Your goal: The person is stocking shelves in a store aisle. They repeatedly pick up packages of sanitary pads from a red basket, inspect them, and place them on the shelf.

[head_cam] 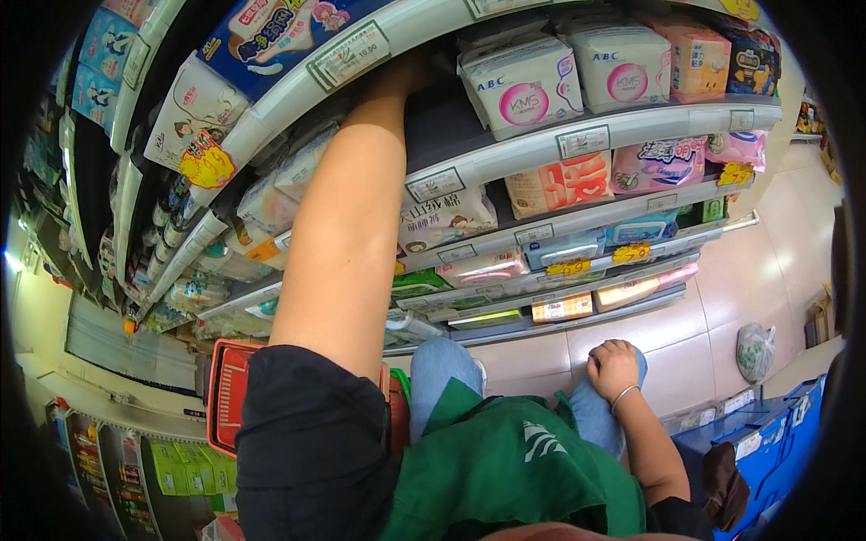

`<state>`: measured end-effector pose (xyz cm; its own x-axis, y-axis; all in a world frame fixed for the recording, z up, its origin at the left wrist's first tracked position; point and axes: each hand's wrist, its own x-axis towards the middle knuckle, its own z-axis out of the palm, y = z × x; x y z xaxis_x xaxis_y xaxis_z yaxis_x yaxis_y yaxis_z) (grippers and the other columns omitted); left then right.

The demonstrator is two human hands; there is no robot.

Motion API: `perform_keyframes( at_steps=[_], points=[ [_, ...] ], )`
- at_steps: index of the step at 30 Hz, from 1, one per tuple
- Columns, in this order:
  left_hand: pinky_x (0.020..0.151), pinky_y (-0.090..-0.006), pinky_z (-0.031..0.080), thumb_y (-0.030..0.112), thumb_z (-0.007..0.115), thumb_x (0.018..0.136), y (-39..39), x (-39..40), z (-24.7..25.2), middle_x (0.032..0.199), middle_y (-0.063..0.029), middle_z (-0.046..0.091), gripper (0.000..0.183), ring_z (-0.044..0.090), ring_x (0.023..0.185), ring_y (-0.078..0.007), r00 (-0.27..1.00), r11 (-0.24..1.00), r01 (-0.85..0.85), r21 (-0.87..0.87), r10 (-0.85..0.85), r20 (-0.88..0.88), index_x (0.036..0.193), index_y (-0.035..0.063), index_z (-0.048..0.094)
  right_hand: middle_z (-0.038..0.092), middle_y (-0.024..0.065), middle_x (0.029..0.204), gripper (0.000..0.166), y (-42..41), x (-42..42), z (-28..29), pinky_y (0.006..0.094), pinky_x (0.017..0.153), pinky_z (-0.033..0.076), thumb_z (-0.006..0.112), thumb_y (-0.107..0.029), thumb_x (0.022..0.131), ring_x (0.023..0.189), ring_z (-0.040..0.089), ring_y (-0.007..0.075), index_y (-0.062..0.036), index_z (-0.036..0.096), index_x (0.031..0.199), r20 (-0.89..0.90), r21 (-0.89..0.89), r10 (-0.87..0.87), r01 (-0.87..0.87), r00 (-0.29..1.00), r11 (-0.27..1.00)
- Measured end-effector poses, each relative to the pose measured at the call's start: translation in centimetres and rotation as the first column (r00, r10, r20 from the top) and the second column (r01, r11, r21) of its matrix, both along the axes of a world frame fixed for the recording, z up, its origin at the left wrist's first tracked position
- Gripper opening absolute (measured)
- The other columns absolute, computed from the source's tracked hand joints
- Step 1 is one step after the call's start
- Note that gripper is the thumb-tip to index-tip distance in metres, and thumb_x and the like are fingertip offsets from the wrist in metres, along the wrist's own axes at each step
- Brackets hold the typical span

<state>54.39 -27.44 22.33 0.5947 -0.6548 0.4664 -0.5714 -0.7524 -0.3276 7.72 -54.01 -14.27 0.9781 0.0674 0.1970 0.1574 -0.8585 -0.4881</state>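
My left arm reaches deep into the upper shelf, and my left hand [414,70] is lost in shadow between the shelf boards; its fingers and anything in them are hidden. To its right stand white plastic packs of sanitary pads with pink circles, one nearer [524,95] and one farther along [626,67]. A dark gap of bare shelf [443,125] lies between my forearm and the nearer pack. My right hand [614,368] rests on my jean-covered knee, its fingers loosely bent over the knee, with no object visible in its grasp.
Lower shelves hold more soft packs [561,182] and wipes [639,228]. A red plastic basket [226,399] stands beside my left upper arm. Blue crates [758,446] are at the lower right, with a tied plastic bag [756,351] on the tiled floor beyond. Price-tag rails edge the shelves.
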Motion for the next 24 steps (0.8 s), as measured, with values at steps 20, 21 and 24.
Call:
perform_keyframes(
  at_steps=[20,21,24],
  points=[
    [0.113,-0.0447,0.03,0.041,0.057,0.09,1.8,-2.8,3.2,0.148,-0.0174,0.038,0.06,0.033,0.138,-0.0342,1.0,0.96,0.001,-0.281,-0.006,-0.017,0.142,0.015,0.043,0.066,0.0068,0.083,0.014,0.1,-0.1,-0.9,0.043,0.091,0.043,0.063,-0.024,0.077,0.091,0.061,0.0268,-0.0119,0.069,0.077,0.026,-0.049,-0.008,0.01,1.0,0.999],
    [0.113,-0.0446,0.03,0.041,0.057,0.09,2.3,-3.0,3.6,0.148,-0.0173,0.038,0.06,0.033,0.138,-0.0341,1.0,0.955,-0.008,-0.296,0.001,-0.024,0.142,0.0149,0.043,0.066,0.0067,0.084,0.014,0.1,-0.1,-0.8,0.0429,0.091,0.043,0.063,-0.024,0.078,0.091,0.061,0.0266,-0.012,0.07,0.077,0.059,-0.049,0.001,0.001,0.998,0.999],
    [0.113,-0.0444,0.03,0.041,0.055,0.091,2.8,-3.2,4.4,0.148,-0.0172,0.039,0.058,0.034,0.138,-0.034,0.999,0.943,-0.021,-0.332,0.009,-0.037,0.142,0.0145,0.044,0.066,0.0065,0.085,0.015,-0.1,-0.2,-0.7,0.0425,0.092,0.043,0.062,-0.025,0.078,0.091,0.061,0.026,-0.012,0.07,0.078,0.048,-0.068,0.003,0.0,0.999,0.998]
  ],
)
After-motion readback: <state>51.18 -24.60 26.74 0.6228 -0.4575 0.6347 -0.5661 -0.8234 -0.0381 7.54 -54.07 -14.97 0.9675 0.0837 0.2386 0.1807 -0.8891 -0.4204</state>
